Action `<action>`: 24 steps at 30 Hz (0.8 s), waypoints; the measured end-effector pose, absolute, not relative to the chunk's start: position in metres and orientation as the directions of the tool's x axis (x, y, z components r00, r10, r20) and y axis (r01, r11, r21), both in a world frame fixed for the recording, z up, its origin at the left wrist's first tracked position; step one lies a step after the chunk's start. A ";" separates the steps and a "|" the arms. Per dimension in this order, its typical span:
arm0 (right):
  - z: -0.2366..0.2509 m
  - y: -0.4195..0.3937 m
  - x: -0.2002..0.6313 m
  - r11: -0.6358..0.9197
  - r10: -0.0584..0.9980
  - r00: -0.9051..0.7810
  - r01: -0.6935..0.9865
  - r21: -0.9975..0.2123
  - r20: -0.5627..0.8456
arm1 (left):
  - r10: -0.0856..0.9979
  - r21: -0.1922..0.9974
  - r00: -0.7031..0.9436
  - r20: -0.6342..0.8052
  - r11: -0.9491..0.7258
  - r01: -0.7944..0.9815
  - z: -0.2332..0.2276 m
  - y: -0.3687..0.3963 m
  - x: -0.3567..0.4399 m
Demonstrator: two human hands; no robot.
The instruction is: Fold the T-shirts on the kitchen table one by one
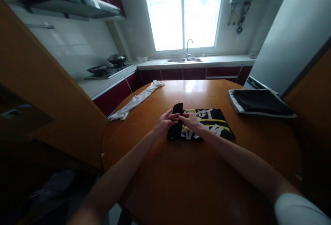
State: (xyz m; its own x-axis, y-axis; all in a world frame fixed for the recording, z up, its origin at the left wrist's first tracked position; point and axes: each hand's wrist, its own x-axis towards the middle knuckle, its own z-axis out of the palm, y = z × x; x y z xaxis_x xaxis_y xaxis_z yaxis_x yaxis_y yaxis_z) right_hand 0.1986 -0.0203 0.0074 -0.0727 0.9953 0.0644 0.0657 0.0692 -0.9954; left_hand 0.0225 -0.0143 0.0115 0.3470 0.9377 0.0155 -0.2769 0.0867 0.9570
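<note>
A folded black garment [212, 123] with white and yellow print lies in the middle of a round wooden table [196, 180]. Its left end is turned up into a narrow black fold. My left hand [164, 123] grips that fold from the left. My right hand [190, 120] presses on the garment just right of the fold, fingers meeting the left hand's fingers.
A white garment [138, 99] hangs over the table's far left edge. A folded dark pile [260, 102] lies at the far right. Beyond stand a counter with a sink [184, 59], a stove with pans [107, 68], and a grey fridge [292, 35] on the right.
</note>
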 end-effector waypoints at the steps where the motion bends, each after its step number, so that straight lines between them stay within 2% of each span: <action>1: 0.008 -0.020 0.199 0.060 0.995 -0.078 0.068 -0.996 0.054 | 0.949 0.960 0.315 0.017 0.073 -0.269 0.013 -0.014 0.022; 7: 0.019 -0.015 0.209 0.060 0.998 -0.018 0.073 -0.995 0.059 | 0.997 0.987 0.014 0.073 -0.070 -0.144 0.018 -0.007 0.013; 11: 0.036 -0.012 0.233 0.032 0.999 0.007 0.014 -0.999 0.032 | 0.988 0.988 -0.016 0.156 -0.155 0.020 0.015 -0.004 0.010; 17: 0.058 -0.020 0.299 0.010 0.991 0.130 0.001 -1.000 0.010 | 0.916 0.878 0.228 0.331 -0.387 0.283 0.007 -0.016 0.027; 21: 0.054 -0.028 0.343 -0.032 0.982 0.186 -0.008 -0.999 -0.033 | 0.723 0.697 0.506 0.470 -0.656 0.290 0.005 -0.033 0.043; 24: 0.042 -0.032 0.367 -0.051 0.980 0.190 -0.053 -0.997 -0.060 | 0.567 0.589 0.684 0.460 -0.771 0.243 0.004 -0.043 0.052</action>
